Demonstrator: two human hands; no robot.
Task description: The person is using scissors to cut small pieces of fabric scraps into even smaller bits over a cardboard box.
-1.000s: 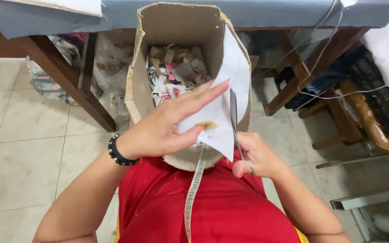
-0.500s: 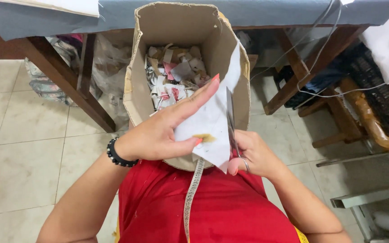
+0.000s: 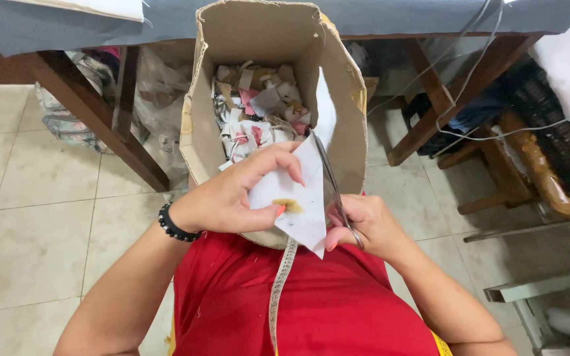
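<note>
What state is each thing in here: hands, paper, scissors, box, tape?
Left hand: gripping the white paper.
White paper: held over the box, stained.
Right hand: holding the scissors.
Scissors: blades along the paper's edge.
Cardboard box: open, holding scraps.
Measuring tape: hanging down the red shirt.

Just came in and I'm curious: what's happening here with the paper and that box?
A person in a red top is cutting a white piece of paper with scissors. The left hand pinches the paper, which bears a brownish stain, while the right hand works the scissors along its right edge. All this happens over an open cardboard box that is partly filled with paper scraps. A measuring tape hangs down the person's front.
</note>
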